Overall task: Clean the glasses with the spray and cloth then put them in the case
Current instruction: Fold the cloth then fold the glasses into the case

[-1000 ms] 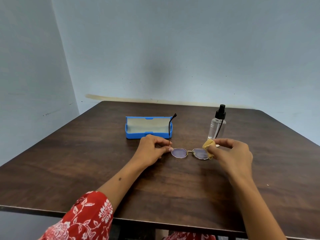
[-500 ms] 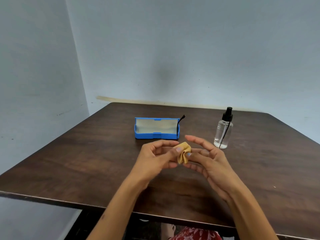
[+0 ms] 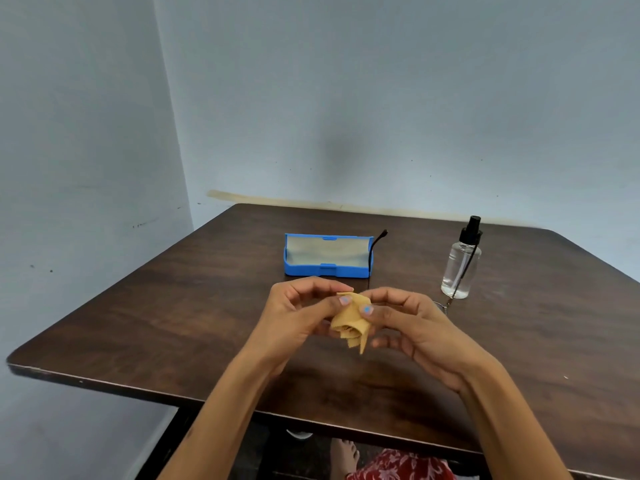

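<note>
Right now both hands meet above the near middle of the table (image 3: 145,327): the left hand (image 3: 298,317) and the right hand (image 3: 412,323) each pinch the crumpled tan cloth (image 3: 351,322) between thumb and fingers. The glasses (image 3: 441,305) are almost wholly hidden behind the right hand; only a thin wire edge shows. Rubbing too hard could bend that slender frame, or the soft, folded cloth could slip. Farther off, the blue rigid case (image 3: 327,270) lies open, pale-lined; to its right stands the clear cylindrical spray bottle (image 3: 460,268), black-capped, easily toppled by an elbow.
</note>
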`<state>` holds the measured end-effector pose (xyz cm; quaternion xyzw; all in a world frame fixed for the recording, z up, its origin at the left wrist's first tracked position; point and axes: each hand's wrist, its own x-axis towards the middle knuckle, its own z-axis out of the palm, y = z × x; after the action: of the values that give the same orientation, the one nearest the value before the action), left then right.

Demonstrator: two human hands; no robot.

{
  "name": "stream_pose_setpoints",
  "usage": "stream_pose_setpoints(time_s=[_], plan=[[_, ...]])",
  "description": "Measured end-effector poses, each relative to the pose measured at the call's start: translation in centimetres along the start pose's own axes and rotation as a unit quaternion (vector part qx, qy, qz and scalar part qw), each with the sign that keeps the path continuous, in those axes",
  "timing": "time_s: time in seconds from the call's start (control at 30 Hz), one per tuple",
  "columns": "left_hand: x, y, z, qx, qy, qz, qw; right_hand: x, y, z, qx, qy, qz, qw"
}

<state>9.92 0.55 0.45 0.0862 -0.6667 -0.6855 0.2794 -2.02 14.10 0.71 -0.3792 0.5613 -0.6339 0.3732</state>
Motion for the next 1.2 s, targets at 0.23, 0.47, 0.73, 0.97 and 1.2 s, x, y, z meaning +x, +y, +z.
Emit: stream_pose_setpoints(time_s=[0.23,0.47,0.73,0.97,1.2], plan=[[-0.2,0.1,-1.2,0.009,-0.037,-0.002,0.999,0.5,-0.1,1.1,0.039,-0.006,0.023,0.999],[-0.5,0.0,-2.3,0.023,-0.01,0.043,0.999,1.1,-1.2,1.8,-0.138,0.063,-0.006,0.988],[-0.3,-0.5,-3.2,0.074,0.051,0.087,0.992,2.2,-1.5,3.1,-0.238,0.119,-0.117,0.957],[-0.9,0.3,-5.8,0.122,-0.031,-0.003,0.992,2.7,-2.1,3.6,-0.101,0.12,-0.028,0.987],[-0.1,2.0,-10.2,0.152,-0.033,-0.134,0.979,4.0,-0.7,3.4,0.053,0.085,0.146,0.984]])
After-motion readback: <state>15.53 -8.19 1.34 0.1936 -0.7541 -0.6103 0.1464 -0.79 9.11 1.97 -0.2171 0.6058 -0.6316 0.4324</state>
